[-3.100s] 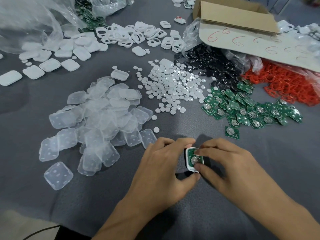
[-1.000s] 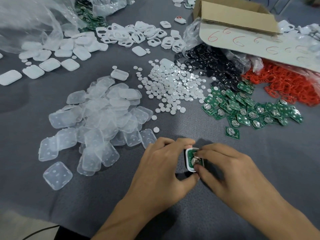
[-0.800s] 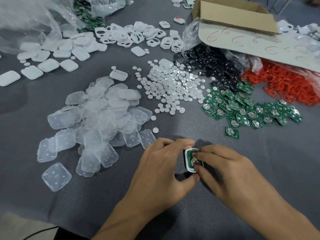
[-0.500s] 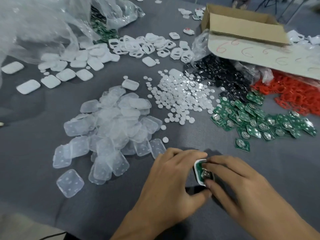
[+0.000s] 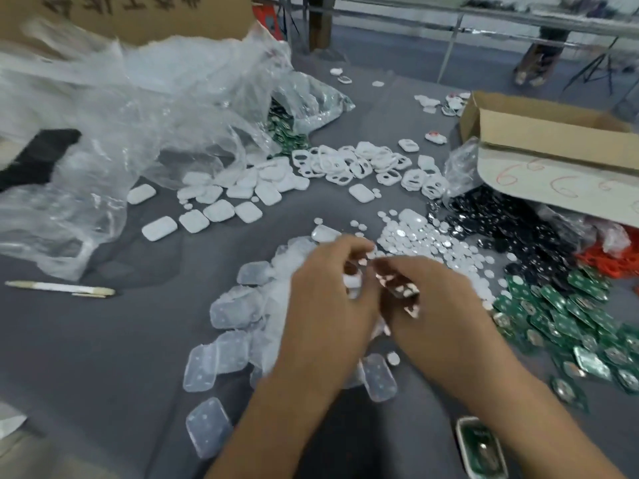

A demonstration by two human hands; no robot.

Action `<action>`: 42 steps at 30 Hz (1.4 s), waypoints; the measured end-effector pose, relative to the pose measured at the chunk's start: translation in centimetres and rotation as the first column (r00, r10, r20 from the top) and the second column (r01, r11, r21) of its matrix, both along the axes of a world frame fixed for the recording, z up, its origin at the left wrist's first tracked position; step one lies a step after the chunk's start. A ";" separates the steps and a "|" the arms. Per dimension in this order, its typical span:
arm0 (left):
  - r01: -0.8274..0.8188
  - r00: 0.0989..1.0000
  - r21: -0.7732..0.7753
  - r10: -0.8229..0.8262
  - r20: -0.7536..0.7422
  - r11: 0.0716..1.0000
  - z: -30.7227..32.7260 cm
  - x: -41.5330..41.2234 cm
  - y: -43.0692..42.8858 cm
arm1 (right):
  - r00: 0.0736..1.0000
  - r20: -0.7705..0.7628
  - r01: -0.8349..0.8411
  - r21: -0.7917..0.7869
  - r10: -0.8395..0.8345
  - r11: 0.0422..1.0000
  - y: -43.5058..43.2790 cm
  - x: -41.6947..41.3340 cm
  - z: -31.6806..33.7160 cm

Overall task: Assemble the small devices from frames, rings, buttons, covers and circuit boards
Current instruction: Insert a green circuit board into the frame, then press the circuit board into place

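Note:
Both hands hover close together over the pile of clear covers (image 5: 238, 305), next to the white buttons (image 5: 432, 243). My left hand (image 5: 328, 305) has its fingers curled and pinches a small white piece (image 5: 352, 282). My right hand (image 5: 449, 316) has its fingertips bent toward the left hand; motion blur hides whether it holds anything. A white frame with a green circuit board in it (image 5: 481, 448) lies alone on the grey cloth at the bottom right, apart from both hands.
Green circuit boards (image 5: 567, 316) spread at the right, with black rings (image 5: 501, 226) and red rings (image 5: 608, 261) behind them. White frames (image 5: 359, 160) and white covers (image 5: 221, 209) lie further back. A cardboard box (image 5: 553, 146), plastic bags (image 5: 138, 126) and a pen (image 5: 62, 288) sit around.
Both hands let go of the frame with the board, which now lies at the bottom right. They moved up over the clear covers, and the camera tilted upward.

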State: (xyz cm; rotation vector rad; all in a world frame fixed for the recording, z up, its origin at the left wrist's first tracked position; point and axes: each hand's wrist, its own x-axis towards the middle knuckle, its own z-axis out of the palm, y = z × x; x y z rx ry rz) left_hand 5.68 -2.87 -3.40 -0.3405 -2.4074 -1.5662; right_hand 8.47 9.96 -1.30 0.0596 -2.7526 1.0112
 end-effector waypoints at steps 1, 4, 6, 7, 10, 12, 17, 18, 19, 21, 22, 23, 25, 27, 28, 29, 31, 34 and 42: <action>-0.042 0.999 -0.046 0.043 0.024 0.998 0.4 -2.1 -0.6 | 0.999 0.023 -0.027 0.015 0.027 1.000 -1.1 -2.2 0.0; -0.191 0.973 -0.183 0.211 0.096 0.964 0.4 -8.2 -3.1 | 0.997 0.050 -0.061 0.082 0.057 0.995 -4.7 -8.9 -0.4; -0.315 0.930 -0.243 0.350 0.115 0.917 0.0 -11.8 -5.4 | 0.993 0.093 -0.089 0.121 0.078 0.989 -7.5 -13.2 -1.1; -0.357 0.907 -0.270 0.401 0.128 0.894 -0.4 -13.3 -6.6 | 0.987 0.129 -0.109 0.106 0.095 0.988 -8.8 -15.4 -1.5; -0.305 0.891 -0.485 0.426 0.159 0.819 -2.0 -17.2 -9.3 | 0.965 0.201 -0.217 0.262 0.166 0.940 -12.1 -21.0 -3.5; -0.223 0.887 -0.674 0.433 0.158 0.704 -2.8 -19.0 -10.4 | 0.962 0.172 -0.263 0.386 0.211 0.884 -13.4 -23.3 -4.3; -0.104 0.920 -0.784 0.359 0.158 0.611 -3.4 -20.8 -12.3 | 0.948 0.184 -0.313 0.387 0.260 0.867 -13.0 -24.1 -4.5; -0.101 0.926 -0.758 0.340 0.165 0.645 -3.2 -20.7 -12.5 | 0.943 0.181 -0.328 0.378 0.278 0.866 -12.5 -23.6 -4.3; -0.098 0.937 -0.704 0.304 0.173 0.704 -2.9 -20.5 -12.6 | 0.947 0.162 -0.318 0.337 0.278 0.886 -12.0 -22.9 -4.0; -0.059 0.968 -0.484 0.168 0.185 0.873 -2.1 -19.5 -12.7 | 0.970 0.086 -0.240 0.170 0.229 0.956 -10.4 -21.4 -3.7; -0.023 0.979 -0.325 0.087 0.186 0.946 -1.3 -18.4 -12.4 | 0.981 0.040 -0.190 0.065 0.188 0.980 -9.6 -20.2 -3.3; 0.018 0.982 -0.168 0.014 0.186 0.986 -0.5 -17.2 -12.1 | 0.989 0.010 -0.147 -0.056 0.148 0.988 -8.7 -18.8 -3.0; 0.067 0.977 0.086 -0.083 0.194 0.994 0.9 -14.2 -10.9 | 0.994 -0.019 -0.108 -0.315 0.108 0.943 -6.8 -15.4 -1.9; 0.116 0.949 0.303 -0.195 0.247 0.946 1.8 -10.9 -9.3 | 0.993 -0.052 -0.114 -0.509 0.102 0.853 -4.6 -11.4 -0.7; 0.148 0.917 0.422 -0.284 0.281 0.895 2.2 -9.2 -8.4 | 0.993 -0.062 -0.119 -0.555 0.101 0.823 -3.4 -9.4 -0.2; 0.171 0.872 0.530 -0.378 0.312 0.831 2.5 -7.6 -7.5 | 0.993 -0.065 -0.119 -0.578 0.100 0.807 -2.2 -7.5 0.2; 0.168 0.761 0.687 -0.536 0.366 0.707 3.0 -4.5 -6.0 | 0.994 -0.072 -0.108 -0.601 0.080 0.792 -0.1 -3.5 0.7; 0.168 0.606 0.816 -0.711 0.357 0.553 3.1 -0.5 -3.8 | 0.992 -0.122 -0.087 -0.584 0.019 0.807 2.1 1.9 1.2; 0.352 0.540 0.780 -0.793 0.282 0.517 2.6 6.9 0.1 | 0.987 -0.097 0.022 -0.707 -0.128 0.707 5.4 11.2 0.6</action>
